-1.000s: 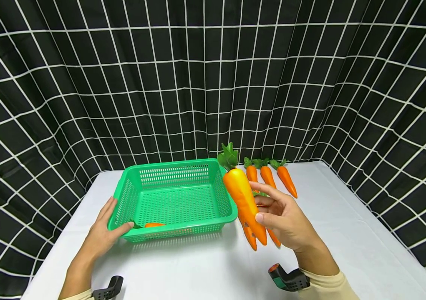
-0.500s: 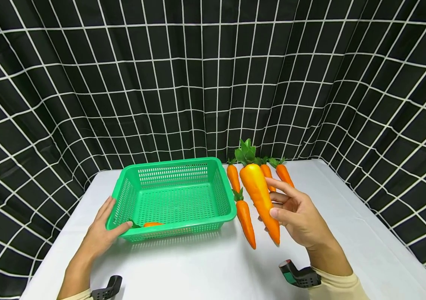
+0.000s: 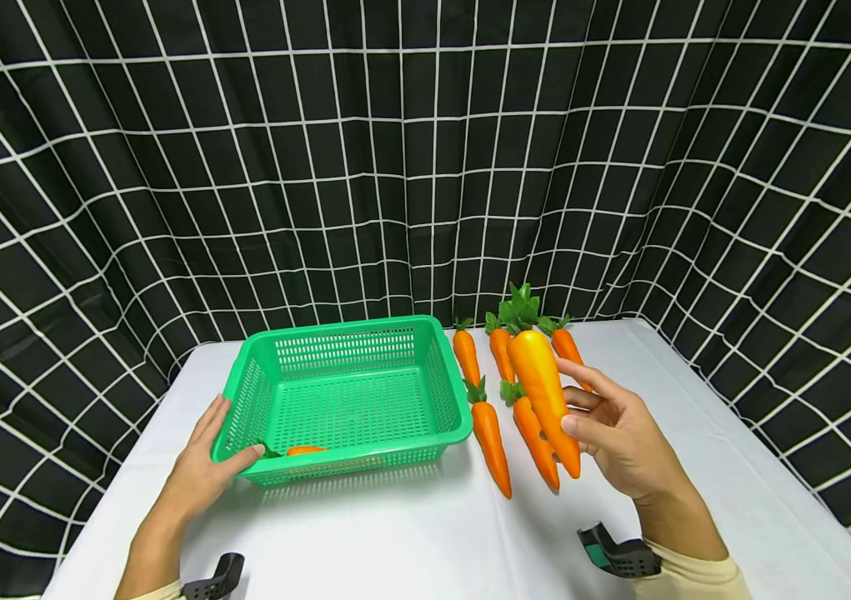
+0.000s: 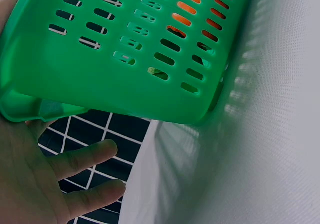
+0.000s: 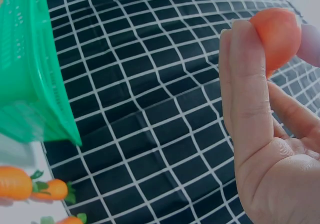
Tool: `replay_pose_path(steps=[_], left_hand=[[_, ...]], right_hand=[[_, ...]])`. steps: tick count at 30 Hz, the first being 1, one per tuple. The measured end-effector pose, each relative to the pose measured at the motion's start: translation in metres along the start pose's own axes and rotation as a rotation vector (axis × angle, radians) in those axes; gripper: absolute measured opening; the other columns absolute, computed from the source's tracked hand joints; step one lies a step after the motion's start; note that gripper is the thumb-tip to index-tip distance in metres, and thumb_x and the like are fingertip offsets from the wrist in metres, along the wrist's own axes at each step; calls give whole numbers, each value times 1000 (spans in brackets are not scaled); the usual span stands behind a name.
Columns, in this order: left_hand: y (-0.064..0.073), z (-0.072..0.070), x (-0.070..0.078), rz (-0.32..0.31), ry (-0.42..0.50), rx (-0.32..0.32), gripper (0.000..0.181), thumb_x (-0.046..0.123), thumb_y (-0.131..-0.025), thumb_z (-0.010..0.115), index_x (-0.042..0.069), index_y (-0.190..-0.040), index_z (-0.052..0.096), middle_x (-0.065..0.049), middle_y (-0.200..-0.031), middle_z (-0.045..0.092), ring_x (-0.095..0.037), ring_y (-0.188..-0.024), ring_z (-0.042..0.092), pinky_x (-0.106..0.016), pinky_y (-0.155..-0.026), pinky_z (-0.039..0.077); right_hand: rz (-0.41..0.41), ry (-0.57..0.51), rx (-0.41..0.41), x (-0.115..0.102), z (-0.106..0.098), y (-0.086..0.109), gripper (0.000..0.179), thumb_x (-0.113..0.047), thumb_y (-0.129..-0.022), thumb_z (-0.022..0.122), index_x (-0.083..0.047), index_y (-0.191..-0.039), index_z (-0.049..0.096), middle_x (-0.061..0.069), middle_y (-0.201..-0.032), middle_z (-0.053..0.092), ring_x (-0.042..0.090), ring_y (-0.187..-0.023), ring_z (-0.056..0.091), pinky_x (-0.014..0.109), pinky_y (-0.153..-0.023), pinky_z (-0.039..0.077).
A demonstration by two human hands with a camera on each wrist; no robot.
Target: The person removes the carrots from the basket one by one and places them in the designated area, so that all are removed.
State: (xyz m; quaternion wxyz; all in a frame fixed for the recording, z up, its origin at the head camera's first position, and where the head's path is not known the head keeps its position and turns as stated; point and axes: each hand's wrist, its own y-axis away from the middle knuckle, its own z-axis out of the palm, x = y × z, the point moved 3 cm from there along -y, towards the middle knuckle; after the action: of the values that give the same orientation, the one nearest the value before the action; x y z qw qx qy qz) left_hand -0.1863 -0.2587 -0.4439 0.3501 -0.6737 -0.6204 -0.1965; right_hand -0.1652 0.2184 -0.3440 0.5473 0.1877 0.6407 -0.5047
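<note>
My right hand (image 3: 613, 433) pinches a large orange carrot (image 3: 533, 367) by its lower half, between thumb and fingers. The carrot stands nearly upright, leafy top up, over other carrots on the table. In the right wrist view the carrot's rounded orange end (image 5: 280, 36) shows between straight fingers and the thumb tip. At the left front corner of a green plastic basket (image 3: 342, 458), my left hand (image 3: 203, 471) rests with straight fingers along the side and the thumb over the rim. Just inside the basket's front wall, a carrot (image 3: 307, 450) is mostly hidden.
Several carrots lie right of the basket: a front one (image 3: 491, 446), another (image 3: 536, 442) beside it, and a back row including a left one (image 3: 466, 354) and a right one (image 3: 566, 346). A black gridded curtain (image 3: 410, 167) surrounds the white table (image 3: 380, 533).
My right hand has moved to the right with the carrot, uncovering carrots on the table behind it. The left hand and the basket have stayed in place.
</note>
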Motion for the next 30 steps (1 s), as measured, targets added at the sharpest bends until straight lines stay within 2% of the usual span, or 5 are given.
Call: replay_pose_path(steps=[4, 14, 23, 30], left_hand=[[0, 1, 0, -10, 3, -4, 87, 42, -76, 62, 14, -140, 11, -5, -144, 5, -31, -128, 5, -64, -88, 15], [0, 1, -1, 1, 0, 1, 87, 43, -76, 62, 13, -140, 12, -5, -144, 6, -31, -128, 5, -63, -88, 15], [-1, 0, -2, 2, -11, 3, 87, 43, -76, 62, 13, -140, 12, -5, -144, 6, -31, -127, 5, -63, -88, 15], [-1, -1, -1, -9, -10, -2, 87, 42, -76, 62, 14, -140, 10, -5, -144, 4, -32, -127, 4, -64, -87, 15]], right_hand=[[15, 16, 27, 1, -7, 4, 53, 13, -83, 42, 4, -132, 26, 26, -110, 50, 38, -88, 54, 41, -62, 49], [124, 45, 155, 4, -21, 12, 54, 8, -84, 47, -2, -133, 29, 20, -112, 49, 36, -91, 54, 52, -69, 44], [111, 20, 154, 9, -34, 19, 52, 10, -85, 44, -2, -134, 28, 20, -106, 50, 43, -79, 56, 53, -64, 44], [123, 8, 183, 15, -47, 26, 52, 10, -85, 44, -3, -134, 29, 19, -104, 50, 41, -79, 57, 54, -61, 43]])
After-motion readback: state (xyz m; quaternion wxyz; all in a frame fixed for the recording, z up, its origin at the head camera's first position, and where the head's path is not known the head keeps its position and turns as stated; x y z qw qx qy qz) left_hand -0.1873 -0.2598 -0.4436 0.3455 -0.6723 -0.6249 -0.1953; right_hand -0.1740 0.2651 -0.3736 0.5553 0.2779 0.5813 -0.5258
